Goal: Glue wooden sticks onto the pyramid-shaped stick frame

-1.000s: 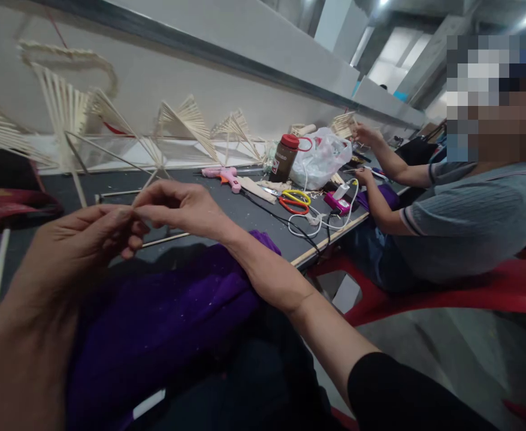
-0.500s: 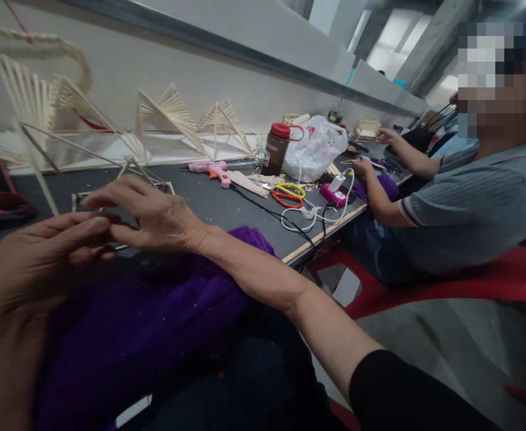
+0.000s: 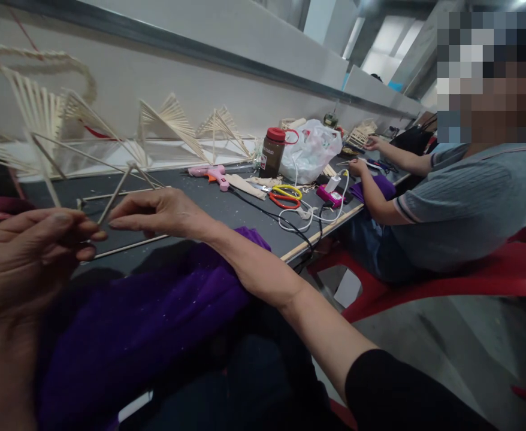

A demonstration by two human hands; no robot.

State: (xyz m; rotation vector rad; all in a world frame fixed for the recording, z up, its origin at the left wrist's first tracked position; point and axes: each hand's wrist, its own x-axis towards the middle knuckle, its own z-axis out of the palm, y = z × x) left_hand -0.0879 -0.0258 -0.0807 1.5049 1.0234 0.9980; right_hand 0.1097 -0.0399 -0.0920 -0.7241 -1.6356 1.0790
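Observation:
A frame of thin wooden sticks (image 3: pixel 118 190) stands on the dark table in front of me, its joined tip pointing up. My left hand (image 3: pixel 33 251) is at the lower left, thumb and fingers pinched together beside a slanting stick of the frame. What lies in that pinch is hidden. Just right of the same stick, my right hand (image 3: pixel 166 212) has its thumb and forefinger curled with the tips close together; anything between them is too small to make out. Purple cloth (image 3: pixel 168 299) covers my lap below both hands.
Fan-shaped stick models (image 3: pixel 168 126) line the wall. Rightward lie a pink glue gun (image 3: pixel 213 175), scissors (image 3: pixel 285 197), a brown bottle (image 3: pixel 272 155), a plastic bag (image 3: pixel 312 149) and a magenta power socket (image 3: pixel 329 196) with cables. A co-worker (image 3: pixel 474 197) sits at right, handling a small stick model (image 3: pixel 362 134).
My hands were together over the stick frame and are now slightly apart, baring more of the sticks. The left has moved left and down. The co-worker's stick model has tilted.

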